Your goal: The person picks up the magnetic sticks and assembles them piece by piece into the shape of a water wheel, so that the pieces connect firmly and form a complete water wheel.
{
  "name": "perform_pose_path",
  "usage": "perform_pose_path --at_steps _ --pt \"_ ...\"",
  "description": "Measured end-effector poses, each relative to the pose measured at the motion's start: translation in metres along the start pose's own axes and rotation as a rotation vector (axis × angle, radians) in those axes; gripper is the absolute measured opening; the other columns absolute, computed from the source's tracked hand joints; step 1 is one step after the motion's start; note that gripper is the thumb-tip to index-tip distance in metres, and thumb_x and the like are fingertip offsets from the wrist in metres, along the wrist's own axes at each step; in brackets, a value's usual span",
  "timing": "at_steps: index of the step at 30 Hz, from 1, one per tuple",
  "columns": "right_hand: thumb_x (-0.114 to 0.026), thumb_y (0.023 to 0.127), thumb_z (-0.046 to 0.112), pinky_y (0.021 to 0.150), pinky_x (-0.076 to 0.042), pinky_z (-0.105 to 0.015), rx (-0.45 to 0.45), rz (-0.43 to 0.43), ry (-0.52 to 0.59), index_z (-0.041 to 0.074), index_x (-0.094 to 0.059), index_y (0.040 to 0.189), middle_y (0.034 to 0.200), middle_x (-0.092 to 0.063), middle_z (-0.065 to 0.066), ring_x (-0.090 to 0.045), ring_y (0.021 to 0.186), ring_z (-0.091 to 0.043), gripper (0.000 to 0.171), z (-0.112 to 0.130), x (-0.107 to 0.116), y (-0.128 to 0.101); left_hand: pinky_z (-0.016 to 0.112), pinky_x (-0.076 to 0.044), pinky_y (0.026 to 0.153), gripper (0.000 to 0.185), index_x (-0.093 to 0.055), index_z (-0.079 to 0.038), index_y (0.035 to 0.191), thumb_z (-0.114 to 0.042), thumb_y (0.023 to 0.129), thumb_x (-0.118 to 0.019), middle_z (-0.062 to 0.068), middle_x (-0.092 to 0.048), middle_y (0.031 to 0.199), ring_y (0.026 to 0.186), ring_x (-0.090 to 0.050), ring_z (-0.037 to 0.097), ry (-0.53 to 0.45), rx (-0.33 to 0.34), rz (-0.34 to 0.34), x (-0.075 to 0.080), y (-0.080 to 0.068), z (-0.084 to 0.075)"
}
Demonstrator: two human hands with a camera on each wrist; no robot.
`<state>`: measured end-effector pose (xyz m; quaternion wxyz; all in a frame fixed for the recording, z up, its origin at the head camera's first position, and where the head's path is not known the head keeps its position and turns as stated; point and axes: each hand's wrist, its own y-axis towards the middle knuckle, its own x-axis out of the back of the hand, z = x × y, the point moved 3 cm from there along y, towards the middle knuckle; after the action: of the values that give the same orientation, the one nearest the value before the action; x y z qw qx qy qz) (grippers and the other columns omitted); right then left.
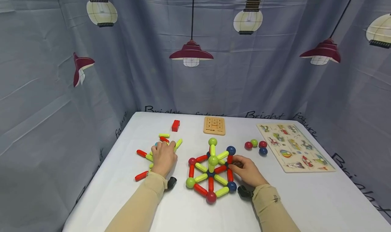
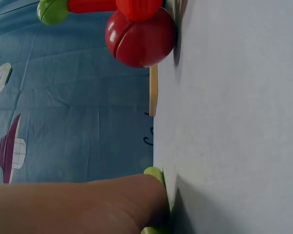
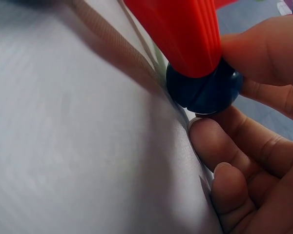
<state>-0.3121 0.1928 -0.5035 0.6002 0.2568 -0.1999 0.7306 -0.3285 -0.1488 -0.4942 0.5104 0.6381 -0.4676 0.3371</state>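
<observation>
A magnetic ball-and-rod structure (image 1: 200, 190) of red and yellow-green rods and coloured balls stands in mid-table. At its right side my right hand (image 1: 248, 172) holds a dark blue ball (image 3: 198, 92), thumb on one side and fingers on the other. A red rod (image 3: 185, 36) joins this ball in the right wrist view. My left hand (image 1: 164, 158) is down among loose rods left of the structure. In the left wrist view its thumb (image 2: 136, 197) lies across a yellow-green rod (image 2: 155, 171); its other fingers are hidden there.
Loose red rods (image 1: 141, 176) lie around the left hand. A red block (image 1: 175, 125) and a wooden number board (image 1: 214, 132) are at the back. Several loose balls (image 1: 262, 152) and a picture puzzle board (image 1: 293, 145) lie at the right.
</observation>
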Motion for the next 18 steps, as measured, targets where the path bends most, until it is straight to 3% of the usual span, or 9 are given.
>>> perform_pose_path --at_steps 6,12,18 --pt "-0.071 0.095 0.017 0.084 -0.052 -0.031 -0.001 0.007 -0.003 0.015 -0.070 0.120 0.108 -0.072 -0.002 -0.062 0.089 -0.018 0.025 0.0031 -0.0018 0.0009 0.045 -0.034 0.079 0.022 -0.071 -0.015 0.111 -0.015 0.090 -0.075 0.010 -0.070 0.095 0.096 -0.053 0.031 0.013 -0.017 0.011 0.0019 -0.0021 -0.0019" --pt "-0.071 0.095 0.017 0.084 -0.051 -0.034 -0.005 0.003 0.008 0.014 -0.071 0.119 0.107 -0.071 -0.002 -0.062 0.089 -0.020 0.024 0.0040 -0.0004 0.0006 0.045 -0.034 0.077 0.019 -0.068 -0.015 0.105 -0.009 0.087 -0.070 0.012 -0.066 0.088 0.094 -0.053 0.032 0.011 -0.026 -0.016 0.0025 -0.0012 -0.0038" --pt "-0.071 0.095 0.018 0.084 -0.052 -0.032 -0.012 0.006 -0.010 0.014 -0.071 0.119 0.108 -0.072 -0.002 -0.063 0.089 -0.019 0.024 0.0030 -0.0002 -0.0012 0.045 -0.036 0.076 0.021 -0.067 -0.015 0.107 -0.014 0.086 -0.068 0.013 -0.063 0.085 0.091 -0.053 0.033 0.050 -0.011 -0.035 0.0020 -0.0016 -0.0043"
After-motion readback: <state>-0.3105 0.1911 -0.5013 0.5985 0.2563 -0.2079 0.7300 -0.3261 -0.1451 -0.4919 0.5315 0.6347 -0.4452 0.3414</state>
